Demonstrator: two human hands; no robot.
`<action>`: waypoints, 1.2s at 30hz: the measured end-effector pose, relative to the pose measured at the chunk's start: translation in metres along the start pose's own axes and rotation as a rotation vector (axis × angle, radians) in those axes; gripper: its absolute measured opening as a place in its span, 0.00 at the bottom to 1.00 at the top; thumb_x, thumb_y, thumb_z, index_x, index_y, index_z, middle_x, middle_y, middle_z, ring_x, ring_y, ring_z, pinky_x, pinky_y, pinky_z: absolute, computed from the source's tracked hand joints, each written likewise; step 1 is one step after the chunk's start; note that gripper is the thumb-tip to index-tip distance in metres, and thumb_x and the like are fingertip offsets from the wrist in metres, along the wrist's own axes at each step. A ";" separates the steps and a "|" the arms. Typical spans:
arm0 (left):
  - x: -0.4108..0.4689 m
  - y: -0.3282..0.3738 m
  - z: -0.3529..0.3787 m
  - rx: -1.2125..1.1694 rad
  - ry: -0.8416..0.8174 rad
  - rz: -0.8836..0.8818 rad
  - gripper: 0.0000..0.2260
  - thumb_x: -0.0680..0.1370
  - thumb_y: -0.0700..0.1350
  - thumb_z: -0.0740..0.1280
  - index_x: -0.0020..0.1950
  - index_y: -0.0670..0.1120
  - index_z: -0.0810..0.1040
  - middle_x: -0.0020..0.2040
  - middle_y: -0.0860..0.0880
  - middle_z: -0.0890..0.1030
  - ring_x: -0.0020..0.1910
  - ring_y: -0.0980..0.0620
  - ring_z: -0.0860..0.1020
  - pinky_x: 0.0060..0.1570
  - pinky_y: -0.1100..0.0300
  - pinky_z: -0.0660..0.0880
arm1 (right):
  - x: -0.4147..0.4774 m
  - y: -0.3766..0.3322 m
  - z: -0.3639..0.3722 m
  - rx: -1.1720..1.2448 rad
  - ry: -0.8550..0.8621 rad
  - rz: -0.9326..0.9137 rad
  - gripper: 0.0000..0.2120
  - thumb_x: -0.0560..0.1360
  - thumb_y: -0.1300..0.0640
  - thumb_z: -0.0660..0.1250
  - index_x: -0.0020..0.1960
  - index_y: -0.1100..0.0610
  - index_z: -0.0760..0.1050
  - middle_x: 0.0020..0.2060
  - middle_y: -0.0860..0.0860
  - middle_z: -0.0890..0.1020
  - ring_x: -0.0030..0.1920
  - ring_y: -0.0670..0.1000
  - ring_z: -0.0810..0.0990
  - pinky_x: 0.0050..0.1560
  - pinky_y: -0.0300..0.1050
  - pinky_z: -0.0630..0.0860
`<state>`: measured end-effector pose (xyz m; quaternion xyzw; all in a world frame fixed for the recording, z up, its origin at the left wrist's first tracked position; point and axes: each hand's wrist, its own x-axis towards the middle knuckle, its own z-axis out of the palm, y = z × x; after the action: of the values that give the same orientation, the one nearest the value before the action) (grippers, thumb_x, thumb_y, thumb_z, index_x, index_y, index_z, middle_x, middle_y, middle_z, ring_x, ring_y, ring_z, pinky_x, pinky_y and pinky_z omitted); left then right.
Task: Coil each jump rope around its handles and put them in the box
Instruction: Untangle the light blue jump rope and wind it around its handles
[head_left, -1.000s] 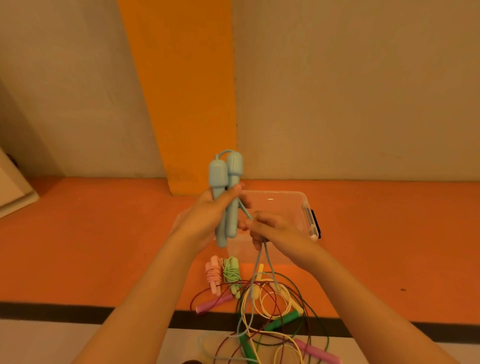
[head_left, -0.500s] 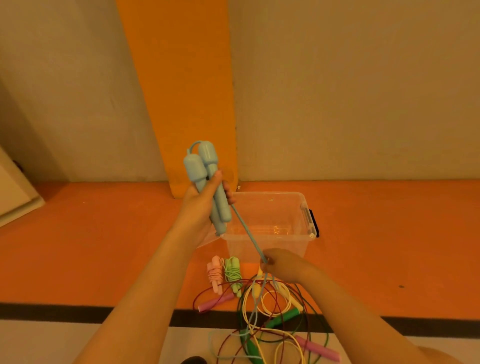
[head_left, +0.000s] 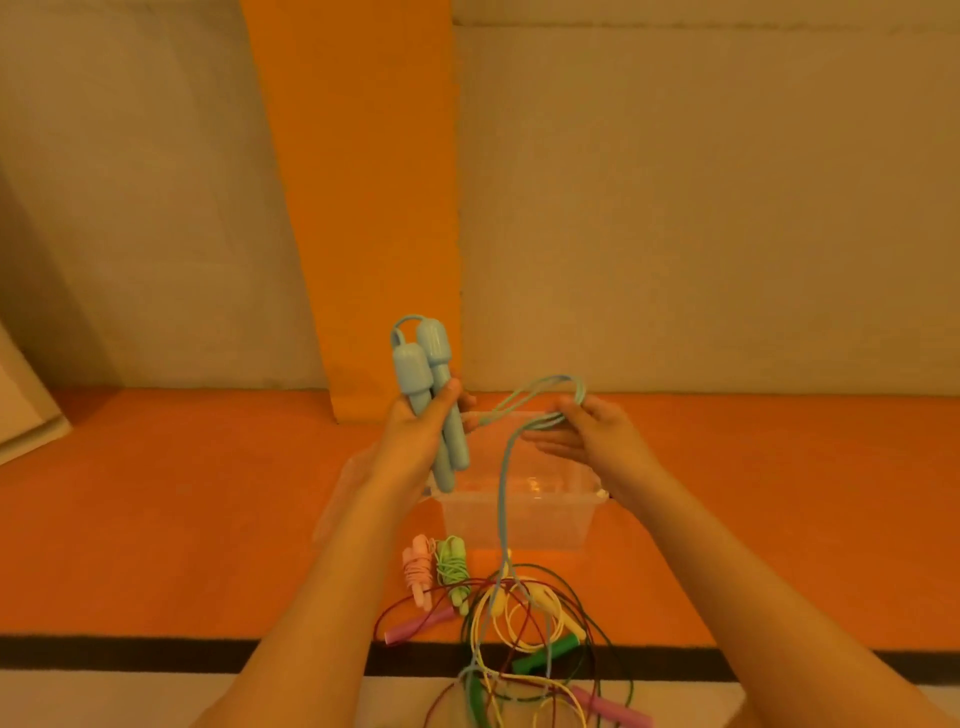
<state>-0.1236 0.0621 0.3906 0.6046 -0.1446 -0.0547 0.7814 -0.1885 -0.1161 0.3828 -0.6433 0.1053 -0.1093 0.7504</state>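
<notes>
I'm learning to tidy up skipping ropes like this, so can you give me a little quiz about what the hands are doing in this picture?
1. True or false: the left hand grips both light-blue plastic jump-rope handles together.
2. What does the right hand hold? A) a purple handle B) a loop of the light-blue cord C) a yellow handle
3. How many coiled rope bundles lie on the orange floor in front of the clear plastic box, and what colours are they?
Key: 1 true; 2 B; 3 two, the pink bundle and the light-green bundle.

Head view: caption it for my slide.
Left hand grips both blue handles; right hand holds a loop of the blue cord.
</notes>
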 end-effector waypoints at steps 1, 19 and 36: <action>-0.001 -0.001 0.002 0.006 -0.004 -0.008 0.05 0.80 0.41 0.63 0.46 0.47 0.78 0.37 0.49 0.81 0.41 0.47 0.79 0.51 0.47 0.77 | 0.000 -0.019 0.004 0.019 -0.008 -0.057 0.10 0.82 0.59 0.56 0.46 0.59 0.72 0.41 0.57 0.83 0.38 0.49 0.85 0.40 0.39 0.81; -0.015 0.013 0.016 -0.117 -0.093 0.077 0.07 0.81 0.41 0.62 0.54 0.51 0.77 0.53 0.50 0.82 0.56 0.45 0.79 0.48 0.54 0.78 | -0.002 -0.128 0.036 -0.182 -0.049 -0.410 0.11 0.82 0.58 0.56 0.46 0.59 0.75 0.45 0.55 0.83 0.43 0.50 0.85 0.45 0.41 0.81; -0.016 0.002 0.026 0.120 -0.059 0.091 0.09 0.80 0.41 0.65 0.59 0.42 0.77 0.45 0.48 0.80 0.44 0.53 0.79 0.40 0.62 0.75 | -0.005 -0.088 0.033 -0.297 -0.159 -0.206 0.11 0.81 0.58 0.60 0.42 0.59 0.75 0.36 0.54 0.84 0.35 0.50 0.84 0.39 0.41 0.81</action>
<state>-0.1469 0.0431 0.3955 0.6411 -0.1978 -0.0282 0.7410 -0.1857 -0.0962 0.4747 -0.7610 -0.0059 -0.1174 0.6380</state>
